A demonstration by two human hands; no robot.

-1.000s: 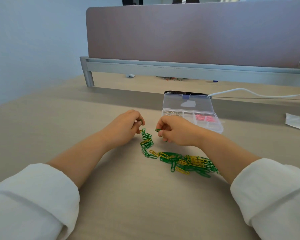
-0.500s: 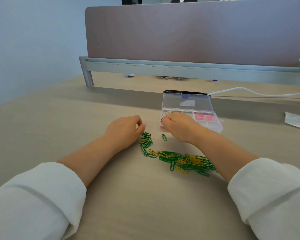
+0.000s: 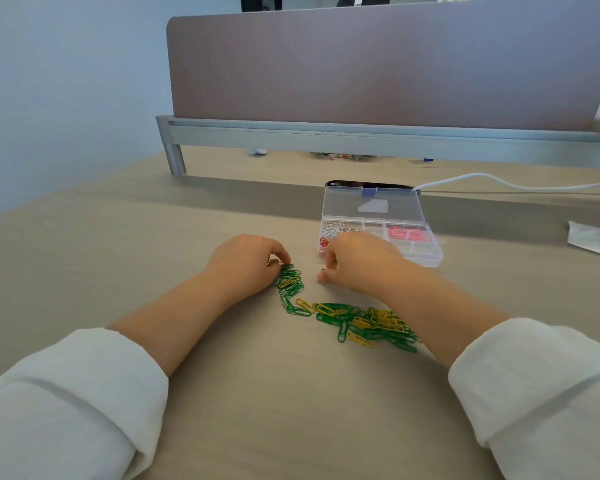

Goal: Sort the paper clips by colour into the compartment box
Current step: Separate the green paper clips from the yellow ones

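A trail of green and yellow paper clips (image 3: 357,318) lies on the desk between my forearms. My left hand (image 3: 246,263) rests at the trail's upper end (image 3: 290,280), its fingers curled, and a bit of yellow clip shows under the fingertips. My right hand (image 3: 357,263) is down on the desk just in front of the box, thumb and forefinger pinching a single green clip (image 3: 323,270). The clear compartment box (image 3: 430,259) stands open behind that hand, holding white clips (image 3: 331,231), pink clips (image 3: 406,233) and red clips (image 3: 324,241).
The box lid (image 3: 371,206) lies flat behind the box, against a black phone (image 3: 368,184) with a white cable (image 3: 499,180). A white paper (image 3: 593,239) sits at the right edge. A desk divider on a metal rail (image 3: 326,133) closes the back.
My right hand went to the box's front left corner, leaving a green clip on the desk, then came back down onto that clip. My left hand stayed at the trail's top.
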